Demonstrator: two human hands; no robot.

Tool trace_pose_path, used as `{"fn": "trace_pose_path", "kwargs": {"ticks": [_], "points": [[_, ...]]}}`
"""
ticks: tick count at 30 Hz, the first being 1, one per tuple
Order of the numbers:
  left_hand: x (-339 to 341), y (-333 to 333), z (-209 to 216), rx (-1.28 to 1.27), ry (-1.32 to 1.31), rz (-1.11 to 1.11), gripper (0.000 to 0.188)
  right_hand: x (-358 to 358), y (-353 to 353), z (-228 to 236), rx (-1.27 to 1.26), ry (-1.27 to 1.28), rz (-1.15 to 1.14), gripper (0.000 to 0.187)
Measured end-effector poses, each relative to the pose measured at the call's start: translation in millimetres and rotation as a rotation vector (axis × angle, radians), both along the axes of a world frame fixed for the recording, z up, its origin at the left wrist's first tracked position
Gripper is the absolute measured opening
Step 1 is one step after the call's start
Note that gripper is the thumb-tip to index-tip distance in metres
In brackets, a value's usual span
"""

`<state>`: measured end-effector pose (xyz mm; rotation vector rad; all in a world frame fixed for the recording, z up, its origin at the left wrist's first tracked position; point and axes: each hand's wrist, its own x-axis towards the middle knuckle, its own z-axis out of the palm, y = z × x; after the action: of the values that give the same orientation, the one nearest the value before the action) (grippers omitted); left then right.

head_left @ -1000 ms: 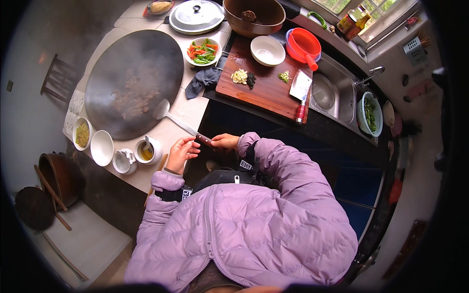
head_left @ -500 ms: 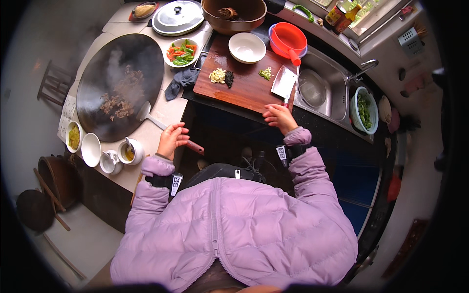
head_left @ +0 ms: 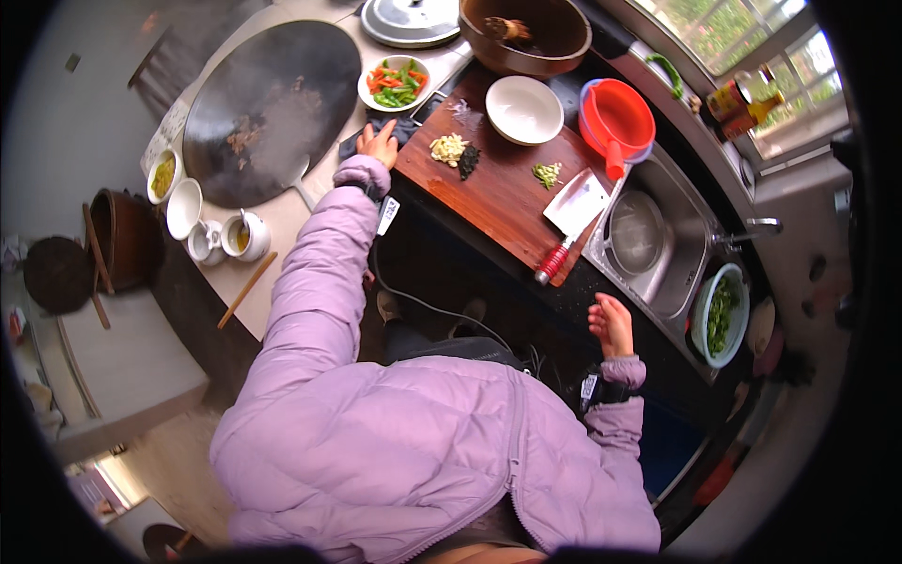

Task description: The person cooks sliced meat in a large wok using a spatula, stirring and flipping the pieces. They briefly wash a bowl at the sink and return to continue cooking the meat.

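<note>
My left hand (head_left: 378, 146) rests on a dark cloth (head_left: 406, 128) at the cutting board's left corner, its fingers spread. Loosely bent and holding nothing, my right hand (head_left: 611, 324) hovers near the counter's front edge, below the sink. A cleaver (head_left: 575, 205) with a red handle lies on the right end of the wooden cutting board (head_left: 470, 211). Chopped garlic (head_left: 448, 148), a small dark pile (head_left: 469, 163) and chopped green bits (head_left: 546, 175) sit on the board. Meat (head_left: 247, 137) steams in the big wok (head_left: 211, 150), where a spatula (head_left: 303, 175) leans on the near rim, its handle hidden behind my left sleeve.
A bowl of cut peppers (head_left: 395, 85) stands behind the cloth. White bowl (head_left: 524, 110), brown basin (head_left: 526, 58) and red dipper (head_left: 622, 115) line the back. Small bowls (head_left: 184, 209) flank the wok. Right: a sink (head_left: 681, 273) and a basin of greens (head_left: 722, 315).
My left hand has moved forward from near the spatula handle onto the dark cloth. My right hand has shifted away from the cleaver's handle, to the right. The view has turned.
</note>
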<state>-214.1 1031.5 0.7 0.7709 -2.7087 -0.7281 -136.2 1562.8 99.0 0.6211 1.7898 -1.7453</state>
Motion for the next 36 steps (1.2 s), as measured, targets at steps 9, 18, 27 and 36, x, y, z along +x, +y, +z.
{"fn": "trace_pose_path", "kwargs": {"ticks": [9,18,27,36], "points": [[23,-19,16,-0.193,-0.068,-0.072,0.029,-21,-8,15,0.040,-0.027,0.071,0.023],[121,-57,24,-0.210,-0.166,-0.138,0.031,-7,-103,53,-0.020,0.111,0.258,0.024],[176,-30,49,-0.183,0.338,-0.063,0.035,-9,-334,-9,0.105,0.625,1.158,0.039],[240,41,8,1.609,-0.057,0.367,0.033,-3,-509,-53,0.647,1.375,1.234,0.061]]}}
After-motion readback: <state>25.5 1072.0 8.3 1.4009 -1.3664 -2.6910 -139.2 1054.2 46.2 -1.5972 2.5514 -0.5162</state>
